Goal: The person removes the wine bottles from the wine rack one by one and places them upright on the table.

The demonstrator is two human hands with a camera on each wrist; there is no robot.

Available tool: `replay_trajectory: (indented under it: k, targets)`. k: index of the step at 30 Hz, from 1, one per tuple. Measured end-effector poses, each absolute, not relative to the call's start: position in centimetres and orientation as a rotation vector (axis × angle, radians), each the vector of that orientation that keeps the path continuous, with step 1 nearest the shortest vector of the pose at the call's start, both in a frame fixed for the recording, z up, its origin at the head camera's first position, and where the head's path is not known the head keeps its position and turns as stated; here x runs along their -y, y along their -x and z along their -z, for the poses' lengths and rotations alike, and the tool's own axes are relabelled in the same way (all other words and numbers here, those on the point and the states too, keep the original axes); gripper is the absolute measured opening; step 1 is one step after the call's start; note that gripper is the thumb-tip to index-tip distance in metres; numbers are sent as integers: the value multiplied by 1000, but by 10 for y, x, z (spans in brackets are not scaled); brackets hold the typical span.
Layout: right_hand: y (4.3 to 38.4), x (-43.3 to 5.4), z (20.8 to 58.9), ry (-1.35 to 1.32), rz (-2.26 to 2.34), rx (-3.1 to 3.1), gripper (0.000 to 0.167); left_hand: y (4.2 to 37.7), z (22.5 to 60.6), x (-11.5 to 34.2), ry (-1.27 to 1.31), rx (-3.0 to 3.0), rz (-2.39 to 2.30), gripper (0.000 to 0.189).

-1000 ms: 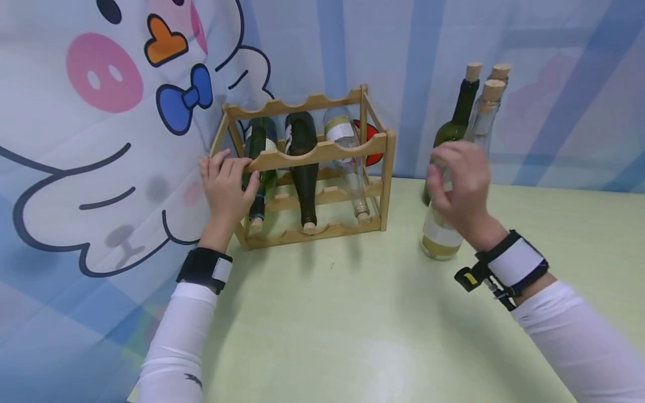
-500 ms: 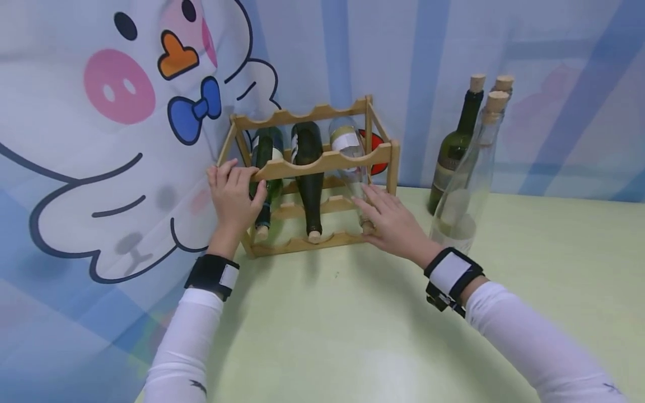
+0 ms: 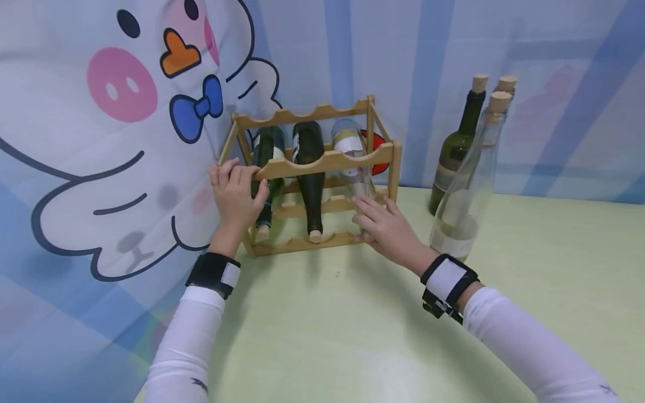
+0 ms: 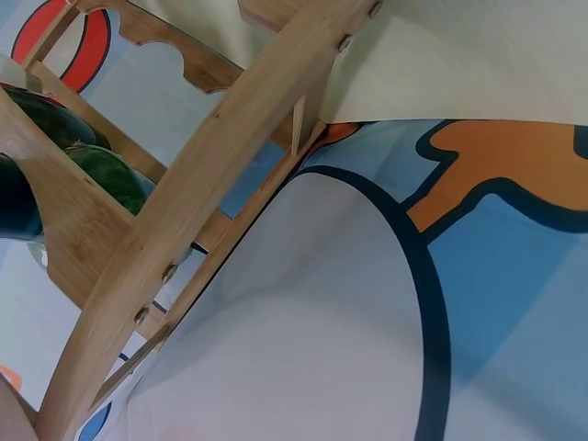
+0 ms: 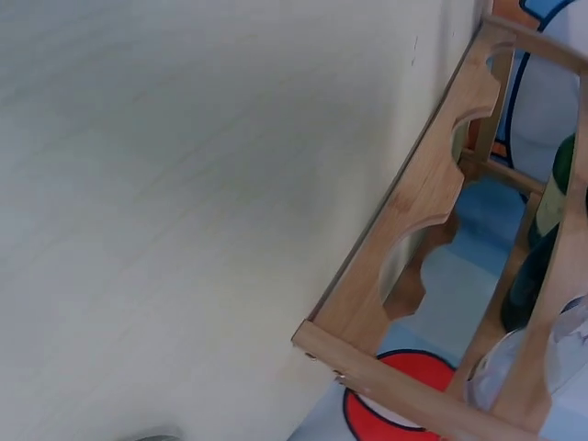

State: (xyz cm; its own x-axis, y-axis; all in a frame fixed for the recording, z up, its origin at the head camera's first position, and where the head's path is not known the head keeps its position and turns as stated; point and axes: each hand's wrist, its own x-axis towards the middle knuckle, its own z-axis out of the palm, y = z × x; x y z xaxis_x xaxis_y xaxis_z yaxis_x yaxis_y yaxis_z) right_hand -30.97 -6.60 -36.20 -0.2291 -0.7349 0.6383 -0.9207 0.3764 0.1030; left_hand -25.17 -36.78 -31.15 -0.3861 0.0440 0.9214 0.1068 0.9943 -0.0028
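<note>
"So, how far along?"

"Three bottles (image 3: 313,196) lie racked, seemingly done; rack (image 3: 327,162) at the person's twelve o'clock. Three standing bottles (image 3: 466,190), one o'clock on the bench (image 3: 322,330), seem left."

"Fingers?"

"Left hand (image 3: 234,193) grips the rack; right hand (image 3: 390,232) holds the racked clear bottle (image 3: 347,143) by its neck."

"Count?"

"Six bottles, one rack."

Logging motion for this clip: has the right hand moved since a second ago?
Yes, leftward: the right hand went from the standing bottles to the rack.

Green bottle (image 4: 110,171) in wooden rack (image 4: 207,156) beside backdrop (image 4: 303,303).
</note>
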Motion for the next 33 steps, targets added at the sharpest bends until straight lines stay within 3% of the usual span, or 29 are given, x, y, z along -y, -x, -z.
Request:
replay_trajectory:
  k: [17, 21, 26, 33]
  targets:
    - [257, 45, 335, -1359, -348, 1965, 44, 235, 289, 361, 8, 2231, -17, 29]
    - [241, 34, 330, -1360, -428, 1974, 45, 222, 279, 342, -21, 2403, 7, 47]
    - [221, 24, 329, -1351, -594, 1955, 40, 208, 290, 289, 181, 2474, -37, 78]
    - [196, 18, 313, -1328, -791, 1693, 41, 225, 321, 219, 585, 2295, 74, 81]
